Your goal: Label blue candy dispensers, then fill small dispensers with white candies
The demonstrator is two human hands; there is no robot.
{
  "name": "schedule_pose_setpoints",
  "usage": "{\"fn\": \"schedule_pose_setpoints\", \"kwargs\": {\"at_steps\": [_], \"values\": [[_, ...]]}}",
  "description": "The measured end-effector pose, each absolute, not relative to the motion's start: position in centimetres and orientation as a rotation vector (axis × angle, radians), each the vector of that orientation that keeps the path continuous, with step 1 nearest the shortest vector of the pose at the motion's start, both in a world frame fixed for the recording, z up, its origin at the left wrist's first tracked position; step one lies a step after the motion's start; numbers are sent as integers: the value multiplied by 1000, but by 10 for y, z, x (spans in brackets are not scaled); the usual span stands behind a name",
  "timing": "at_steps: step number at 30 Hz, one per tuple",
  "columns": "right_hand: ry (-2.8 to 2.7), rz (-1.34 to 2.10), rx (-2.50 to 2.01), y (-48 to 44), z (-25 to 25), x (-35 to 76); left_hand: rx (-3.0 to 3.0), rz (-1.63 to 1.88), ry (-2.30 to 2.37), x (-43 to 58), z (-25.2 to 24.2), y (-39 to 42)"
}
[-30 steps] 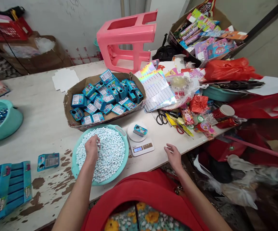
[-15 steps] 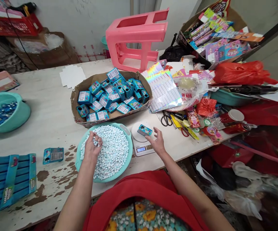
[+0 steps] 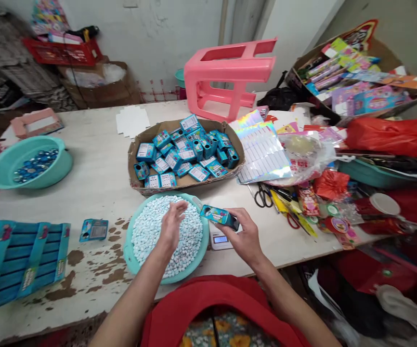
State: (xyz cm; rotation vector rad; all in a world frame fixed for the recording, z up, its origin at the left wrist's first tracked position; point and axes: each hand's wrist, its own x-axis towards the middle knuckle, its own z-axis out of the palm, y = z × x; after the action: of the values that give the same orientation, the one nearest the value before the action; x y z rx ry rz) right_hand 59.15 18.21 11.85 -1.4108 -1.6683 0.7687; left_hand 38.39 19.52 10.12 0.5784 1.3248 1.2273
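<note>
Head view: the right hand grips one end of a small blue printed box above the scale. Left, over the bowl of pale pellets, the left hand curves loosely; whether it holds any, I cannot tell.

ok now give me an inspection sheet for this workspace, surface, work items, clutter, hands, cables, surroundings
Surface: white table, brown patches at front left.
Work items: bowl of pale pieces; cardboard tray of blue boxes; lit scale, reading illegible.
Clutter: scissors and shiny sheets to the right; pink stool on its side behind the tray.
Hands: right hand grips a small blue box; left hand over the bowl, contents unclear.
Cables: thin dark cord, apparently, across the red crate.
Surroundings: grey wall behind.
</note>
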Motion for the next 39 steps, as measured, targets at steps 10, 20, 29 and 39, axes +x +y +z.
{"fn": "schedule_pose_setpoints", "kwargs": {"at_steps": [10, 20, 29, 39], "values": [[-1872, 715, -1365, 188, 113, 554, -77, 1294, 984, 392, 100, 201], [-1423, 1037, -1280, 183, 122, 556, 1280, 1086, 1562, 360, 124, 174], [-1538, 1177, -1038, 232, 131, 508, 1806, 823, 1772, 299, 181, 174], [-1417, 724, -1532, 444, 62, 508, 1458, 89, 2923, 146, 51, 186]]}}
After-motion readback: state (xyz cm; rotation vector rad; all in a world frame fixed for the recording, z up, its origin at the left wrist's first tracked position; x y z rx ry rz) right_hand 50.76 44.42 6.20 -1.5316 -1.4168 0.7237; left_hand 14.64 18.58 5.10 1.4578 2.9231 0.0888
